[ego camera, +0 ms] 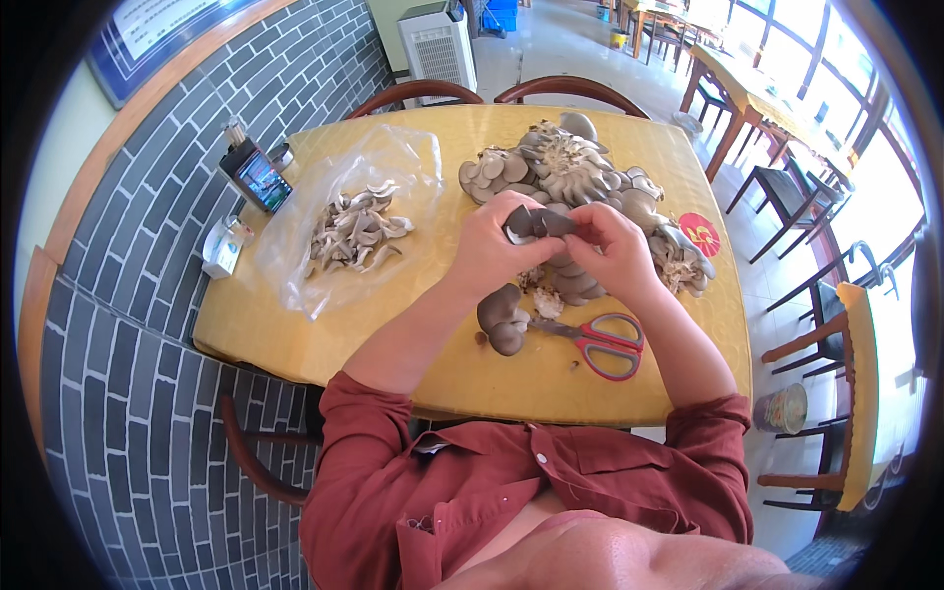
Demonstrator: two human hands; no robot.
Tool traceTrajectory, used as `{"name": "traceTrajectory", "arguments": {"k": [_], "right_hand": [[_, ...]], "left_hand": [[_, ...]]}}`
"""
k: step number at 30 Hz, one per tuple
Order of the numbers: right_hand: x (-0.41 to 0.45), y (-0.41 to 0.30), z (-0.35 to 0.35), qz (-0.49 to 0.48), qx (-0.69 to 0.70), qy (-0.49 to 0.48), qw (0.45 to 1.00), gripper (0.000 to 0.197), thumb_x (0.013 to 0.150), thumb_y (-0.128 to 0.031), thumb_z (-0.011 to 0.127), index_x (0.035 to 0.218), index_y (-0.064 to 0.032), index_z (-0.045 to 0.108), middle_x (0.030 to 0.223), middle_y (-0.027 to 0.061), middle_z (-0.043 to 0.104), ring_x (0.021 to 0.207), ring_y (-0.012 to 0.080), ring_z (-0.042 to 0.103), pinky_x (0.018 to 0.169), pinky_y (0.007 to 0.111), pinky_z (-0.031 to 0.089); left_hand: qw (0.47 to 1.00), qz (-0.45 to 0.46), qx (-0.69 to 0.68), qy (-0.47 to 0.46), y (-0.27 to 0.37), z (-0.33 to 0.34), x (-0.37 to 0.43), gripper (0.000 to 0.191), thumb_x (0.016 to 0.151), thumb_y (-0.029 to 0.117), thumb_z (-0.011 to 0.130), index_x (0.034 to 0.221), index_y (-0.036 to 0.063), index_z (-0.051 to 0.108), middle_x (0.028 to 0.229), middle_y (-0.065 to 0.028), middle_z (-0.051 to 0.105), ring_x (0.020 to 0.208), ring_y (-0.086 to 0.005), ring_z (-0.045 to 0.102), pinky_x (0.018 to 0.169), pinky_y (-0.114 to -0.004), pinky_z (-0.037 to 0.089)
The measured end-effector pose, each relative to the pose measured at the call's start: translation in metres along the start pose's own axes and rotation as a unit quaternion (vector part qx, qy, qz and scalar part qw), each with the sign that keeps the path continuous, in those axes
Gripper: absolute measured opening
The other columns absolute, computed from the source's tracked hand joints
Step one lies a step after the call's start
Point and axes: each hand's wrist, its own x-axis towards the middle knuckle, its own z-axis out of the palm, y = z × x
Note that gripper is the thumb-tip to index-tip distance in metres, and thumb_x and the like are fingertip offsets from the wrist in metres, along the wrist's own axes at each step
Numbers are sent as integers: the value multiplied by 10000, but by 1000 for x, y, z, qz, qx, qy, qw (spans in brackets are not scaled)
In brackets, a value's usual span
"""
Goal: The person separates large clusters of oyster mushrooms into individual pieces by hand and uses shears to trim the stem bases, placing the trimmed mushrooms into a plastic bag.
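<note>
Between my hands, above the table, is a dark grey oyster mushroom piece [544, 222]. My left hand [495, 240] grips its left side, and the fingers of my right hand [608, 240] pinch its right end. Large oyster mushroom clusters [568, 166] lie just beyond and beneath my hands. Nearer me sit a small mushroom clump [504, 321] and open scissors [605, 345] with red and grey handles, their blades pointing left at the clump. To the left, a pile of torn mushroom pieces [361, 227] rests on a clear plastic bag [295, 284].
The table [413, 376] has a yellow cloth. Along its left edge stand a phone [262, 181] showing a picture, a holder with sticks [234, 136] and a small white box [221, 251]. A grey brick wall [133, 324] borders the left; two chairs [571, 82] stand behind.
</note>
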Motion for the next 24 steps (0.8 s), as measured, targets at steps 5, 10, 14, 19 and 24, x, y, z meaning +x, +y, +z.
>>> {"name": "traceTrajectory", "arguments": {"k": [5, 10, 14, 19, 24], "right_hand": [[-1, 2, -1, 4, -29, 2, 1000, 185, 744, -48, 619, 925, -22, 588, 792, 58, 596, 696, 119, 593, 618, 252, 473], [0, 0, -2, 102, 84, -28, 991, 143, 785, -46, 589, 921, -10, 565, 778, 40, 590, 677, 104, 578, 620, 233, 458], [6, -9, -12, 172, 378, 16, 910, 103, 843, -41, 543, 943, -17, 548, 773, 26, 574, 682, 89, 551, 644, 220, 449], [8, -4, -17, 147, 275, 12, 950, 102, 855, -31, 540, 954, -14, 555, 828, 30, 589, 738, 85, 567, 669, 214, 459], [4, -11, -7, 162, 237, -131, 949, 225, 823, -43, 607, 1039, -9, 554, 939, 49, 587, 793, 91, 585, 654, 218, 476]], "left_hand": [[996, 73, 40, 23, -2, 5, -2, 312, 604, 100, 786, 847, 20, 607, 880, -31, 573, 766, -103, 542, 668, -254, 437], [996, 90, -19, 15, -3, 4, -2, 278, 620, 48, 743, 857, 20, 601, 882, -43, 571, 798, -121, 546, 686, -254, 436], [926, -101, -364, 23, 2, -15, 2, 341, 664, 59, 739, 962, 19, 578, 856, -28, 591, 693, -92, 561, 617, -213, 457], [940, -70, -335, -12, 15, -34, 10, 309, 653, 54, 739, 933, 27, 612, 882, -34, 601, 726, -87, 560, 651, -221, 456], [986, -38, -34, -161, 12, -27, 8, 274, 618, 64, 764, 855, 36, 628, 815, -11, 621, 689, -75, 553, 632, -236, 446]]}}
